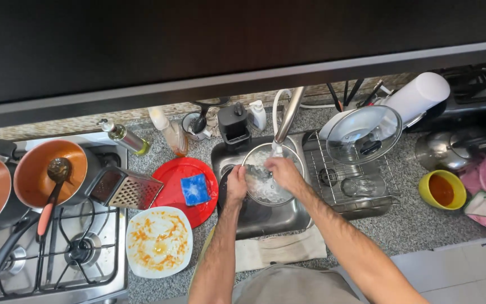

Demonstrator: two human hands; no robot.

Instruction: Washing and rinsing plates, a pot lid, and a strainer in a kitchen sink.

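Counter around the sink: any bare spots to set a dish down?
Bare granite right of the sink, in front of the drying rack, bordered by the yellow bowl. A thin strip lies between the dirty white plate and the cloth. Left side is crowded: red plate, grater, bottles.

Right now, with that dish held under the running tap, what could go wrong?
The wet glass dish, held by the left hand and right hand over the sink, could slip and break. Water might splash onto the counter. The box grater beside the red plate could be knocked.
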